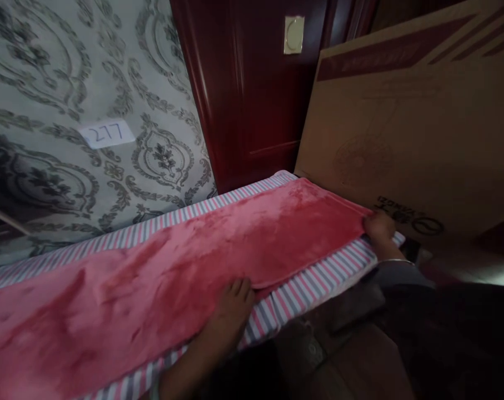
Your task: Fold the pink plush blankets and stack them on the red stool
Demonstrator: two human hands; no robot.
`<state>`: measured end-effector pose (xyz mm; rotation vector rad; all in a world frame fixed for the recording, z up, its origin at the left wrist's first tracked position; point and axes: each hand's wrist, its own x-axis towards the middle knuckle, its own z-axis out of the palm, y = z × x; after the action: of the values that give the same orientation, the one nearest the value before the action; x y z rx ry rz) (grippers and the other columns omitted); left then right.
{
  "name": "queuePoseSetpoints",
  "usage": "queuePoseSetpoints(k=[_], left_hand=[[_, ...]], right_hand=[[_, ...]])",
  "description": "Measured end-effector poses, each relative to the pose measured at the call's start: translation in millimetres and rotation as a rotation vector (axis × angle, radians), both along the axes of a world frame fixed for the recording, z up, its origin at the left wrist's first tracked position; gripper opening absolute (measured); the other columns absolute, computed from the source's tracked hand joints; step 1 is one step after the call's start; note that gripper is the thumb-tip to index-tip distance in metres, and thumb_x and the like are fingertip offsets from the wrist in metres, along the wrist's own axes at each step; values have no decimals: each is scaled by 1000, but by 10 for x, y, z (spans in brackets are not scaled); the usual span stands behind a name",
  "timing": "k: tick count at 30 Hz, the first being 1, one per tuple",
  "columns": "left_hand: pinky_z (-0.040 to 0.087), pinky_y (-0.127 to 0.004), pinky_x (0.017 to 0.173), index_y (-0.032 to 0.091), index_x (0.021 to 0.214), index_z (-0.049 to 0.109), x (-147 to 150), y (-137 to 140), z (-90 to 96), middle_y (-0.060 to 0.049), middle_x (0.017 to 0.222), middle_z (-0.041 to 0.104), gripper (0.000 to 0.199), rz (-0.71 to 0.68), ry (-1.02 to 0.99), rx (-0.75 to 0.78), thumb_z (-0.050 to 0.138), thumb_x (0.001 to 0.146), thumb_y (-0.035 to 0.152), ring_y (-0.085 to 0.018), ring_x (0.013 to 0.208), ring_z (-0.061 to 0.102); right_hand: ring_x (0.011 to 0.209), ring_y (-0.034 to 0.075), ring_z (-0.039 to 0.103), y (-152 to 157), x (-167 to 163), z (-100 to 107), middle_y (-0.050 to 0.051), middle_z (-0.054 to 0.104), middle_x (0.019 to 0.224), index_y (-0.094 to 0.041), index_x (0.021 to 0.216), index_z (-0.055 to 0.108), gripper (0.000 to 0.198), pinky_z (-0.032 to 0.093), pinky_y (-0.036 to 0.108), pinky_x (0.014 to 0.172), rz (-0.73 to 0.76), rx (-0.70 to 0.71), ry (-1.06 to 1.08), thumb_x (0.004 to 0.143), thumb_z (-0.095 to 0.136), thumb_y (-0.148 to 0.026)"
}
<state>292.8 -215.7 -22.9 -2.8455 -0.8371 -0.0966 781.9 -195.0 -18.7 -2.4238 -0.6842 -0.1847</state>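
A plush pink-red blanket (277,222) lies lengthwise over a narrow mattress with a striped cover (318,280). Its near edge is doubled into layers between my hands, and its surface has some creases toward the left. My right hand (380,228) is closed on the blanket's corner at the far right end. Nearer to me, my left hand (234,305) is on the blanket's near edge, with its fingers curled together at the fold. The thumb of that hand is hidden.
A large cardboard box (402,122) leans at the right, close to the mattress's end. Behind stand a dark red door panel (264,89) and a patterned wall (160,111) with a paper label (108,133) reading 277. Dark, indistinct objects are below the near side.
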Motion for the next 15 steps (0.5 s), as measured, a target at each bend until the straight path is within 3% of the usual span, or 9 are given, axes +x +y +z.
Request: queuePoseSetpoints(k=[2, 5, 8, 12, 15], left_hand=[[47, -49, 107, 13, 129, 60, -15, -64, 13, -17, 143, 57, 48, 8, -37, -29, 46, 84, 3, -31, 132, 55], [42, -53, 113, 14, 141, 50, -91, -175, 2, -19, 155, 43, 59, -7, -180, -66, 46, 84, 1, -33, 144, 41], [38, -54, 116, 18, 153, 35, -267, -324, 56, -18, 161, 32, 67, -37, -329, -82, 45, 88, 4, -30, 149, 31], [41, -50, 115, 19, 150, 38, -680, -570, 194, -17, 157, 41, 56, 27, -398, -38, 43, 95, 12, -26, 145, 39], [43, -49, 114, 17, 141, 49, -1149, -719, 249, -17, 151, 49, 46, 145, -448, 22, 44, 95, 14, -25, 140, 45]], right_hand=[[121, 43, 54, -47, -188, -25, 34, 57, 129, 1, 136, 55, 52, 48, 51, 93, -62, -20, 28, 91, 48, -25], [141, 44, 31, -149, -670, -73, 28, 33, 155, -7, 148, 44, 62, 37, 58, 106, -66, 38, -29, 92, 48, -32], [146, 41, 23, -279, -1282, -124, 25, 28, 159, -8, 147, 44, 62, 28, 63, 112, 156, 153, -182, 92, 45, -37], [137, 36, 42, -465, -1861, -207, 25, 47, 146, -9, 135, 55, 56, 36, 56, 110, 521, 141, -210, 92, 37, -40], [129, 35, 52, -522, -1952, -282, 21, 63, 127, -21, 125, 62, 47, 40, 55, 108, 654, 16, -162, 89, 36, -37]])
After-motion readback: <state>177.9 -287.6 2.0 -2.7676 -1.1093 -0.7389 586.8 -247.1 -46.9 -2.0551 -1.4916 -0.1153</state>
